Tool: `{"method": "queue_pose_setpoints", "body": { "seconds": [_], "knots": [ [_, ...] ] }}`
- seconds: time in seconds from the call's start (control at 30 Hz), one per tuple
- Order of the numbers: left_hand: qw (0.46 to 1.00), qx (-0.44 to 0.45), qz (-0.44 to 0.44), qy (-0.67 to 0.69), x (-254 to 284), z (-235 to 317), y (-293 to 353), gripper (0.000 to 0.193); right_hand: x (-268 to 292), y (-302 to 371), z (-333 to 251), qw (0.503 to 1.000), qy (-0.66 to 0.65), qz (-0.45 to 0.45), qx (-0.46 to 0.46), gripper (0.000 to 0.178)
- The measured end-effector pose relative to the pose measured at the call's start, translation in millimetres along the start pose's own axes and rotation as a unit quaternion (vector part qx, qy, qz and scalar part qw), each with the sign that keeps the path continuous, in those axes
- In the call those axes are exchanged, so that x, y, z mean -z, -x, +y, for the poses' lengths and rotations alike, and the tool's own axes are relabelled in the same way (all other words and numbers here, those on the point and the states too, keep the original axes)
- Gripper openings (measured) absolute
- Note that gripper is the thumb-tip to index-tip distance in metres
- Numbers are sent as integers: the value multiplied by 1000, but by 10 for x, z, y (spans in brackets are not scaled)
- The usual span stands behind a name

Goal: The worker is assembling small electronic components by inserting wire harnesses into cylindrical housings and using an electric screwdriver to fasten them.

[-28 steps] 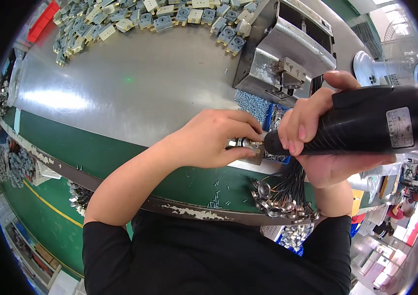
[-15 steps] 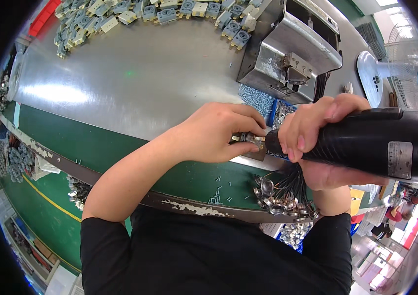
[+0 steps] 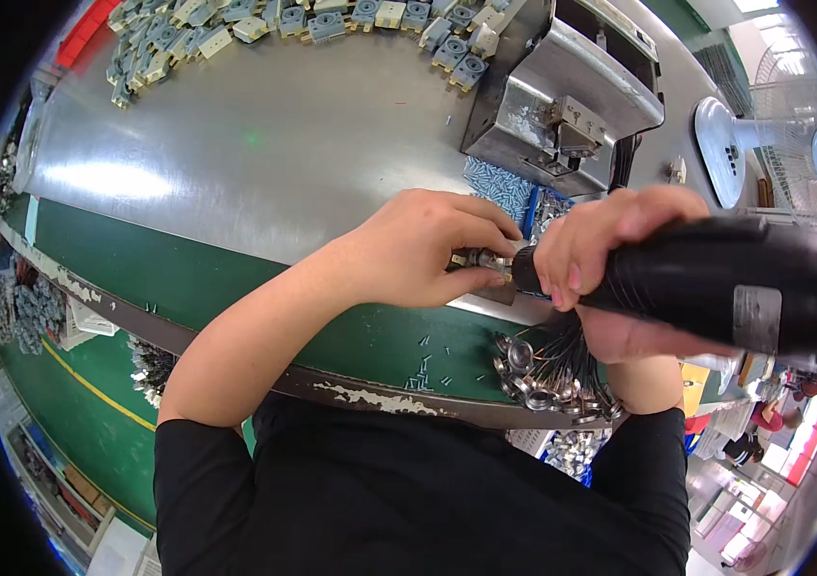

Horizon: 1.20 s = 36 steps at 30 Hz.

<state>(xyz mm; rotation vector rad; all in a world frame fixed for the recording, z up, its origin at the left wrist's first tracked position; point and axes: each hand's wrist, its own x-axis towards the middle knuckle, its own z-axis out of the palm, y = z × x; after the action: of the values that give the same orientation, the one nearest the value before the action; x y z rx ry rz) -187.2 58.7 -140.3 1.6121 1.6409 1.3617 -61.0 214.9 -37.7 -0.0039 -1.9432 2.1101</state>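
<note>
My left hand (image 3: 432, 248) is closed round a small metal-and-clear part (image 3: 485, 258), pinched between thumb and fingers above the front of the bench. A black power screwdriver (image 3: 716, 288) lies level in my right hand (image 3: 600, 254), its nose pointing left at that part. Whether its tip touches the part is hidden by my fingers. Just beyond the nose, a heap of small screws (image 3: 498, 185) lies beside a blue tray (image 3: 549, 206) of metal pieces.
Many grey-and-white switch-like units (image 3: 327, 27) cover the far bench edge. A bent metal fixture (image 3: 562, 96) stands at the back right, a white fan (image 3: 720, 154) beyond. Near the front edge lie wired round metal parts (image 3: 533, 370) and loose screws (image 3: 420, 376).
The screwdriver and my right hand have shifted slightly left, and the tool's rear end looks blurred by motion. My left hand has moved up a little and still grips the part.
</note>
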Motion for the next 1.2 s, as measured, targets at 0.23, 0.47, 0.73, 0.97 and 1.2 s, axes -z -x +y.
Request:
{"method": "queue_pose_setpoints", "body": {
  "seconds": [0.23,0.47,0.73,0.97,1.2],
  "knots": [
    [999,-40,-7,-3,-1,9,-68,29,332,-399,-208,962,-135,-102,214,124],
    [1000,-6,-11,5,-5,7,-17,30,377,-700,-202,962,36,205,176,122],
    [1000,-16,-8,0,-4,17,-46,30,619,-744,-49,960,8,207,187,118],
    [1000,-19,-7,-2,7,4,-42,31,473,-774,-69,961,41,207,178,116],
    [1000,-22,-4,4,-4,-6,-39,30,503,-792,-63,962,19,203,179,115]
  ]
}}
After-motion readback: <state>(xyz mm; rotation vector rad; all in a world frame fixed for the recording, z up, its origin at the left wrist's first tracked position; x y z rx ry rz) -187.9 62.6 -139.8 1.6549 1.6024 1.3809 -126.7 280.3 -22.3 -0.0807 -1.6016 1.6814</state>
